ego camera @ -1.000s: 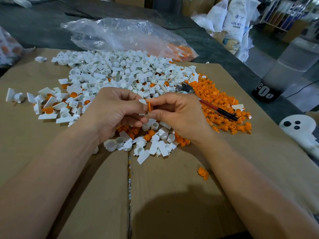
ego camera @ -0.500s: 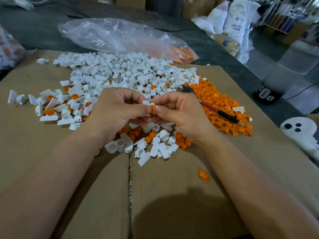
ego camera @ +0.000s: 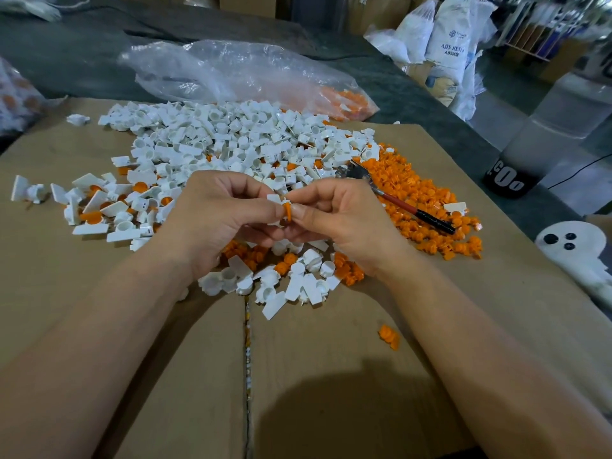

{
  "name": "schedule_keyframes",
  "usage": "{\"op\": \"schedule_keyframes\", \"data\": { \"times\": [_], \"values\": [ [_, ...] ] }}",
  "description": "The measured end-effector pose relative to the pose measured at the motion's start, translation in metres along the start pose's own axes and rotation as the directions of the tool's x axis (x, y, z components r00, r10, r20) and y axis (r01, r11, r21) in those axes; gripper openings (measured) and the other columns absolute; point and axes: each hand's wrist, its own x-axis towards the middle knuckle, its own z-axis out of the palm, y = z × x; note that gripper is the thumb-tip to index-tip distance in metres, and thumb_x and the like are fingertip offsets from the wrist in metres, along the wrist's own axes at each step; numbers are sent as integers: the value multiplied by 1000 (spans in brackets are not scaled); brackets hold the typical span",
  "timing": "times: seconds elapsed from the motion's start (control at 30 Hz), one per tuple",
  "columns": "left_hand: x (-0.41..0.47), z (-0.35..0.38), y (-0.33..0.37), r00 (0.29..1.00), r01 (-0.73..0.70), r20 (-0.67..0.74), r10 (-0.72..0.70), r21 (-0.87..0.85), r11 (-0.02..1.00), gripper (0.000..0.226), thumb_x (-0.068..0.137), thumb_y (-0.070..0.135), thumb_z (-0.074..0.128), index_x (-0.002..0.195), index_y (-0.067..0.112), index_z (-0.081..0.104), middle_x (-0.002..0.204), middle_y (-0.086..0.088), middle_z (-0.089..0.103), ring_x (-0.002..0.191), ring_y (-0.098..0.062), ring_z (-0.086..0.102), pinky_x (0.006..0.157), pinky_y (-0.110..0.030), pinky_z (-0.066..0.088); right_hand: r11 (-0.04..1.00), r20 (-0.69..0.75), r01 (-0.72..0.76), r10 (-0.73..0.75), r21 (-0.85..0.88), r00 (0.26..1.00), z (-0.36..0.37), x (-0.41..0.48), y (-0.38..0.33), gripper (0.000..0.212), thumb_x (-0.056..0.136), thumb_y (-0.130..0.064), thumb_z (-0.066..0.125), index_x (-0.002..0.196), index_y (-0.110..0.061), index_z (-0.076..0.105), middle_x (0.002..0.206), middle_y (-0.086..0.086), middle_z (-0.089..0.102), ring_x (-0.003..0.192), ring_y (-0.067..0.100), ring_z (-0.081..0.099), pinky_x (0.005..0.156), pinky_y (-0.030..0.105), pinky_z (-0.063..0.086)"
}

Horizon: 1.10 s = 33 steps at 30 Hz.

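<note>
My left hand (ego camera: 218, 223) pinches a small white plastic piece (ego camera: 275, 198) above the cardboard. My right hand (ego camera: 344, 220) pinches an orange cap (ego camera: 288, 212) and holds it against the white piece, the two parts touching between my fingertips. Behind my hands lies a big heap of white plastic pieces (ego camera: 231, 140). A heap of orange caps (ego camera: 420, 193) spreads to the right. More white and orange parts lie under my hands (ego camera: 298, 276), partly hidden by them.
Flattened cardboard (ego camera: 331, 376) covers the table. A red-and-black handled tool (ego camera: 407, 207) lies across the orange caps. A clear plastic bag (ego camera: 231, 74) sits behind the heap. White pieces fitted with orange caps (ego camera: 99, 207) lie left. A stray orange cap (ego camera: 389, 336) lies near my right forearm.
The orange cap has closed onto the white piece between my fingertips. Both hands have stayed at the same spot over the parts.
</note>
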Motion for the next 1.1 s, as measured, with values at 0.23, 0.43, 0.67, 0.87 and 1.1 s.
{"op": "schedule_keyframes", "data": {
  "times": [0.23,0.43,0.67,0.87,1.1],
  "values": [
    [-1,-2,2,998,54,21,-52,-91,994,18,54,7,69,68,1,60,50,-9,62,44,-15,61,41,-18,48,997,-2,69,-69,25,998,-1,0,1,19,82,3,60,94,-12,64,83,15,69,68,11,67,65,23,56],
    [1,-2,2,993,117,13,-116,-113,987,9,67,-5,66,70,1,59,52,-10,64,44,-14,61,41,-17,49,973,-41,225,-227,-54,973,3,0,4,42,74,10,66,110,-10,60,91,5,67,81,8,67,75,21,54],
    [0,-1,2,993,117,27,-114,-133,984,24,49,8,68,71,-1,60,53,-10,64,44,-14,61,39,-16,47,945,-71,297,-308,-139,949,4,0,7,38,74,7,67,108,-8,60,88,4,66,81,10,66,78,23,55],
    [0,-1,2,993,118,32,-114,-132,984,21,51,7,67,69,-1,60,52,-9,64,43,-14,61,39,-17,47,929,-75,330,-346,-166,935,3,1,9,40,73,6,68,109,-7,58,87,5,66,82,14,67,79,27,56],
    [1,-1,2,991,129,37,-125,-141,982,20,51,6,67,69,0,60,52,-9,64,43,-13,61,39,-16,48,932,-49,313,-327,-183,944,3,1,9,39,74,4,69,109,-11,60,91,4,67,84,17,68,81,32,55]
  ]
}}
